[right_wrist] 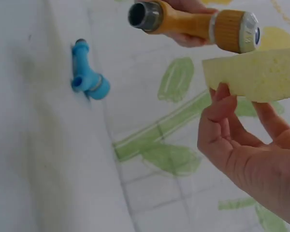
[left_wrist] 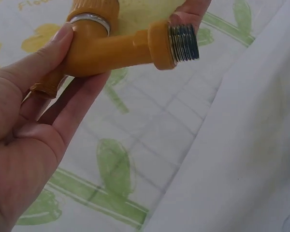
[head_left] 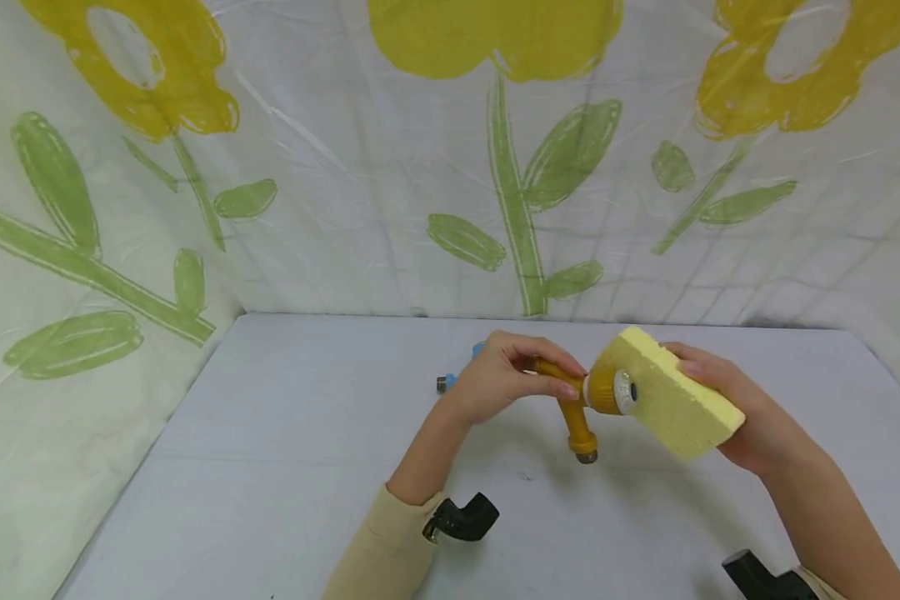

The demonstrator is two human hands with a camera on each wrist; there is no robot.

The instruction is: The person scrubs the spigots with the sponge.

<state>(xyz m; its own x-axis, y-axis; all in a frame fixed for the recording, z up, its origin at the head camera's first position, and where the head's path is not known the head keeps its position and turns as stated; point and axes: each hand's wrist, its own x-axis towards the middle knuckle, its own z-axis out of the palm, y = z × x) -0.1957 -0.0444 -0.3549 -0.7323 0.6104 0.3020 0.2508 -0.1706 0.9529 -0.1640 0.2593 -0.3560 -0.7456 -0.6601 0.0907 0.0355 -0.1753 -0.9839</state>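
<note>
Gripping nozzle [head_left: 579, 398], left hand [head_left: 498, 375] fingers curled round its orange body above the surface [head_left: 285, 450] | right hand [head_left: 727, 400] fingers clamped on sponge [head_left: 671, 392], sponge pressed to nozzle's silver-ringed head | threaded end points down, below left fingers | blue fitting [right_wrist: 87, 77] lies behind left hand.

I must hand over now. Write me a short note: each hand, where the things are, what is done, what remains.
Left hand: grips the orange nozzle above the table.
Right hand: holds the yellow sponge, its face at the nozzle's silver head.
Blue nozzle: lies on the table behind the left hand, untouched.
Done: sponge brought to the orange nozzle's head.
Left, probably: wiping the orange nozzle, then the blue one. How clean it is cannot be seen.
</note>
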